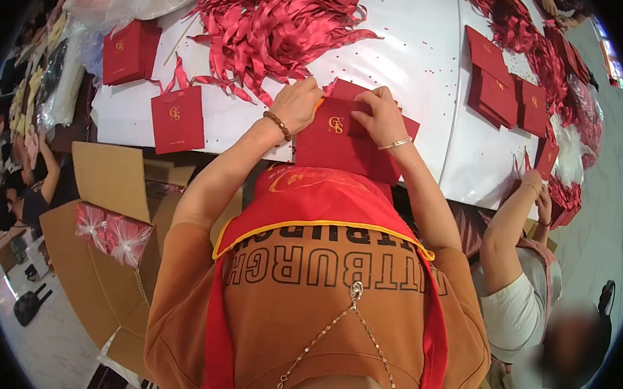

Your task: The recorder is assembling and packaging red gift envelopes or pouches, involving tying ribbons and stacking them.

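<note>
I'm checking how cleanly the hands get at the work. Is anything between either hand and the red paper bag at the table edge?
Nothing visible. The left hand and right hand both rest directly on the red paper bag; the ribbon pile lies farther back on the white table.

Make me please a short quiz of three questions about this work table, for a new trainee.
1. True or false: both hands touch the red paper bag at the near table edge.
2. What lies in a heap at the far side of the white table?
A. red ribbons
B. blue boxes
C. white cups
3. Fill in: the left hand wears a bracelet of brown ____ on its wrist.

Key
1. True: the left hand and the right hand both rest on the bag's top edge.
2. A: a pile of red ribbons.
3. beads.
</note>
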A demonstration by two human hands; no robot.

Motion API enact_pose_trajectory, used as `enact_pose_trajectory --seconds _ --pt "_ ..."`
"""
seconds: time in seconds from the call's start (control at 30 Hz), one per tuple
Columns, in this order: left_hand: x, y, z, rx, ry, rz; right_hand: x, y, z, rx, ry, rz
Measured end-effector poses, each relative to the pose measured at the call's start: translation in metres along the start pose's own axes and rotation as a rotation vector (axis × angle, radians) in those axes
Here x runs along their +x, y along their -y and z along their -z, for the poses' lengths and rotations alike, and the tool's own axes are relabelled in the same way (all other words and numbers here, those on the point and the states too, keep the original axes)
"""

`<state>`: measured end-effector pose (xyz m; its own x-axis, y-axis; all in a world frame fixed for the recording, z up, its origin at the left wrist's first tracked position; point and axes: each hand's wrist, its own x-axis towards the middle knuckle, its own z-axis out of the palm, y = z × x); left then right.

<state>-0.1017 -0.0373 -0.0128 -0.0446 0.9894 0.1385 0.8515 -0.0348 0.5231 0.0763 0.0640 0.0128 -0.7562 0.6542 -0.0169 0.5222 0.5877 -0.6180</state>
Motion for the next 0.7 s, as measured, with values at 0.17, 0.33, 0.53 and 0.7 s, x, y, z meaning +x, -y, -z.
enact_pose_trajectory --seconds 0.17,0.33,0.53,0.7 --pt "0.009 -0.027 -0.001 -0.259 -0.114 0.073 0.004 -0.021 -0.010 0.377 0.140 -0.349" --pt "0.008 -0.030 -0.035 -0.365 -0.024 0.219 0.002 -0.018 -0.010 0.392 0.141 -0.315" --pt "0.008 -0.032 -0.041 -0.409 -0.141 0.193 0.000 -0.035 -0.018 0.412 0.124 -0.235" --pt "0.012 -0.036 -0.040 -0.541 -0.095 0.348 0.003 -0.029 -0.014 0.413 0.182 -0.320"
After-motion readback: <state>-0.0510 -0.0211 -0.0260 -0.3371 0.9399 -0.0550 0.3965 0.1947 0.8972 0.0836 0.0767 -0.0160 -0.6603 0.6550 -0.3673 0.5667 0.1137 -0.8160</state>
